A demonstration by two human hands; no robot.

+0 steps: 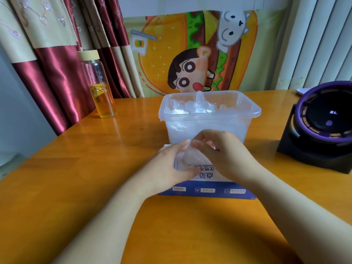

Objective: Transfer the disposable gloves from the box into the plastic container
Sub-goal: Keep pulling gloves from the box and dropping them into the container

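Note:
A blue and white glove box (207, 189) lies flat on the wooden table in front of me. Just behind it stands a clear plastic container (209, 115) with several crumpled clear gloves (192, 107) inside. My left hand (167, 168) rests on the box's left side, thumb and fingers around its top. My right hand (224, 155) pinches a clear disposable glove (192, 157) rising out of the box's opening. The hands hide most of the box top.
A glass bottle (99, 86) with orange liquid stands at the back left. A black and purple fan (323, 126) sits at the right. A cartoon cloth and curtains hang behind the table (76, 168).

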